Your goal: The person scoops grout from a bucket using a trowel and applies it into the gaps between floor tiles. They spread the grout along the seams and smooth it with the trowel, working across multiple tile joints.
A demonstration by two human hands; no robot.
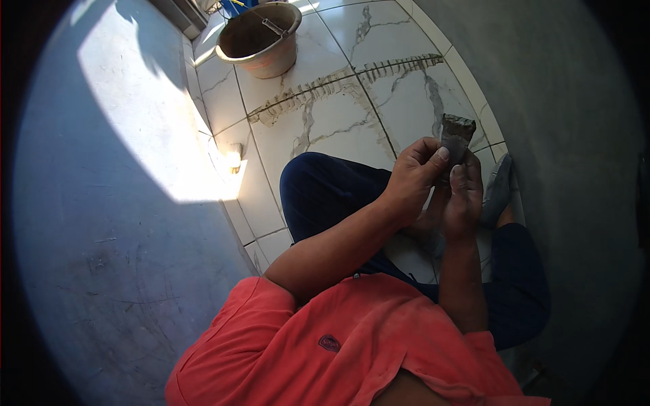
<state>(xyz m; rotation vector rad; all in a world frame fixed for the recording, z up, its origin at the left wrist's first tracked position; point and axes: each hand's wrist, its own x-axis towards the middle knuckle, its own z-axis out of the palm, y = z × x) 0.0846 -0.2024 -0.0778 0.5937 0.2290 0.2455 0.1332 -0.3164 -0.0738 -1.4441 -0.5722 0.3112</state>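
Note:
Both hands are raised together over the tiled floor, to the right of the middle, around a small flat dark grey piece. Its upper end flares wider and carries a rough, crusty edge; its exact kind is unclear. My left hand pinches it from the left, thumb laid against its face. Close beside, my right hand is closed about the lower end, its thumb pointing up. The fingers cover that lower part. Beyond the hands, a pale, ribbed smear of grout runs along a joint between the white marbled tiles.
A dirty round bucket with a handle-like stick inside stands at the far left. A small pale block lies by the sunlit blue-grey wall. A grey wall rises on the right. My bent legs flank the work spot.

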